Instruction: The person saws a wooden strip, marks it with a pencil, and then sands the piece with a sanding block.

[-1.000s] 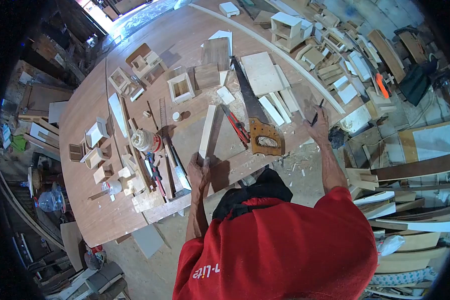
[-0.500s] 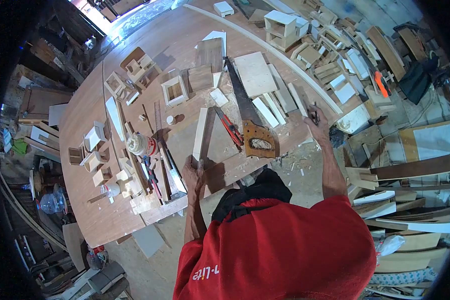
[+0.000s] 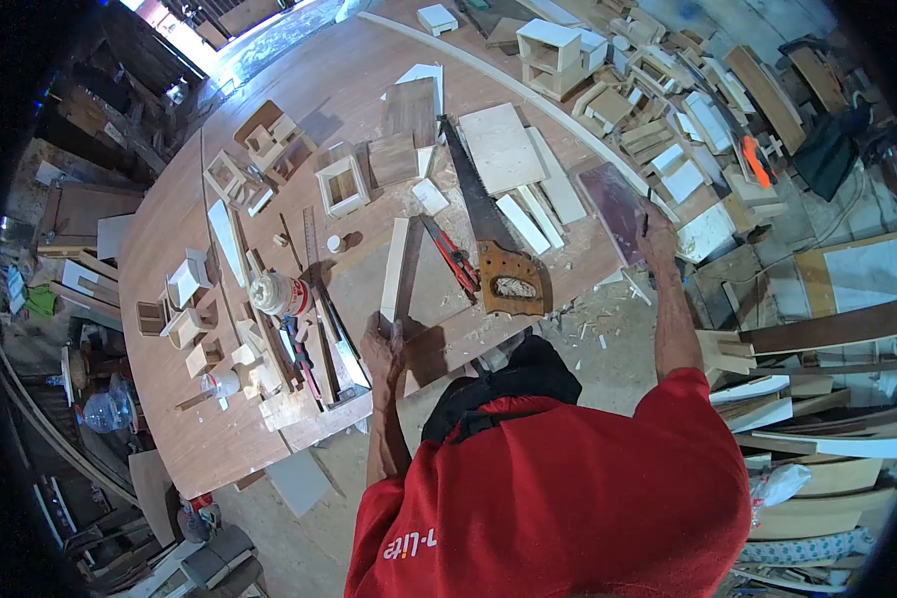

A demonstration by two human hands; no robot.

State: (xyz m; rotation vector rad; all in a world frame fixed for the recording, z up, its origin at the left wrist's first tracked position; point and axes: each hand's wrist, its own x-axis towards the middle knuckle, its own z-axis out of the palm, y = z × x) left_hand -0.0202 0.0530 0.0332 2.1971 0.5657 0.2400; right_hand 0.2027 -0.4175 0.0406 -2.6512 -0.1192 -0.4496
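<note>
My left hand (image 3: 384, 346) is closed around the lower end of a pale wooden strip (image 3: 396, 269), which stands out from the near edge of the workbench. My right hand (image 3: 657, 242) grips the edge of a thin board (image 3: 611, 207) with a dark reddish-brown face, at the bench's right side. Between the hands lie a handsaw (image 3: 511, 279) with a wooden handle and red-handled pliers (image 3: 455, 264). Pale wooden strips (image 3: 524, 223) and a light plywood panel (image 3: 505, 148) lie beyond the saw.
Small wooden frames (image 3: 343, 181) and boxes stand on the bench (image 3: 299, 239). A glue jar (image 3: 274, 293) sits left among sticks and tools. A long curved strip (image 3: 528, 90) runs along the far right, beside piled wooden pieces. Boards (image 3: 827, 329) are stacked on the right.
My right hand has moved right and turned the board, so its dark face shows where a pale narrow edge showed before. The left hand and its strip stay almost still.
</note>
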